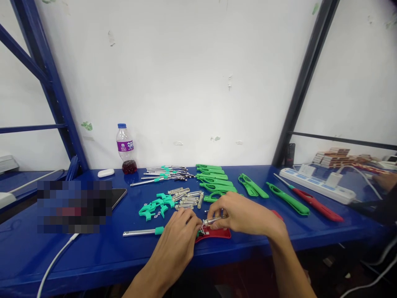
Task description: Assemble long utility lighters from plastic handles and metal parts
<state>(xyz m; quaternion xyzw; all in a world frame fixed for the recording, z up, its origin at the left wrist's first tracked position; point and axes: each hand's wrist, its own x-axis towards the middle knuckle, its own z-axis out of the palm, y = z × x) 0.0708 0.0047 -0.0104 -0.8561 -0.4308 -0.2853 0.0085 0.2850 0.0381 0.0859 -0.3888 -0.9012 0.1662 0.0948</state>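
Note:
My right hand (231, 213) pinches a small clear-and-metal cylinder (211, 221) above a red casing half (218, 234). Beside it, my left hand (181, 231) is closed at the casing's left end, over a lighter rod (139, 233) with a green collar; its exact grip is hidden by the fingers. Thin wires and a dark part show between the two hands. Just behind lie a pile of similar cylinders (189, 198) and a heap of teal triggers (155, 206).
Green casings (214, 176), metal rods (164, 171) and a bottle (125, 149) stand or lie toward the wall. At right are a finished red lighter (316, 203) and a power strip (316, 185). A phone (119, 196) lies left.

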